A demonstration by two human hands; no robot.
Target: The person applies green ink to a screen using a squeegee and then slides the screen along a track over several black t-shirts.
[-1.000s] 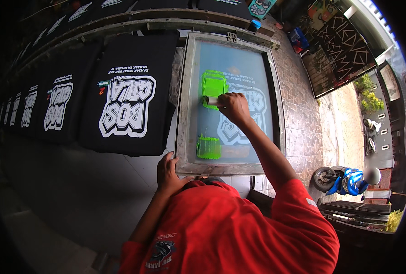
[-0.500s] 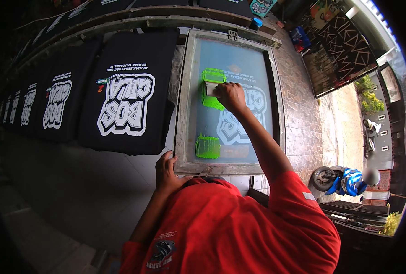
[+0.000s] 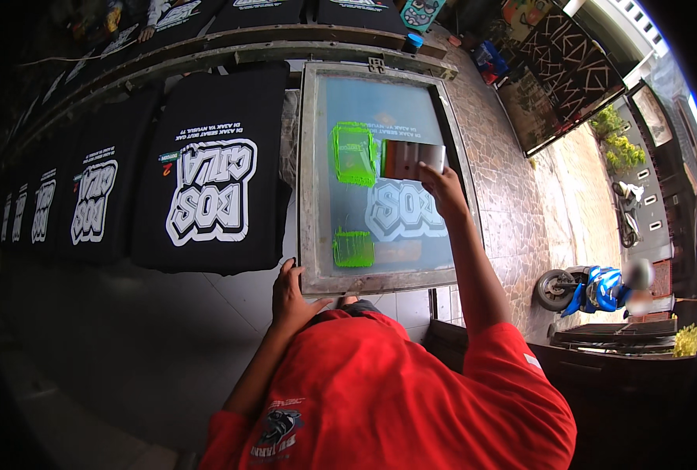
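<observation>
Squeegee: the flat squeegee (image 3: 413, 160) is over the upper right part of the screen, between the upper green patch and the frame's right side; its left edge carries green. Whether it touches the mesh, I cannot tell.
Right grip: the right hand (image 3: 441, 186) is closed on the squeegee's lower right edge, thumb on the near face, the other fingers partly hidden. Holding the end opposite the green edge probably spares the fingers the ink.
Green ink: an upper patch (image 3: 355, 153) and a smaller lower patch (image 3: 354, 248) lie apart near the mesh's left side, seemingly placed over separate small parts of the design.
Mesh: the blue-grey mesh (image 3: 372, 94) shows pale block lettering, mostly right of the ink.
Screen frame: the worn frame (image 3: 310, 180) surrounds the mesh; a metal bracket (image 3: 377, 64) sits at its far edge, perhaps to locate it against the rail (image 3: 419, 64).
Left grip: the left hand (image 3: 290, 304) has its thumb and fingers spread, fingertips at the frame's near left corner, gripping nothing fully; likely a steadying touch.
Black shirts: the nearest printed shirt (image 3: 211, 172) lies flat left of the frame, others in a row beyond, presumably spread so the prints stay exposed.
Far side: a blue-lidded container (image 3: 414, 40) stands by the rail.
</observation>
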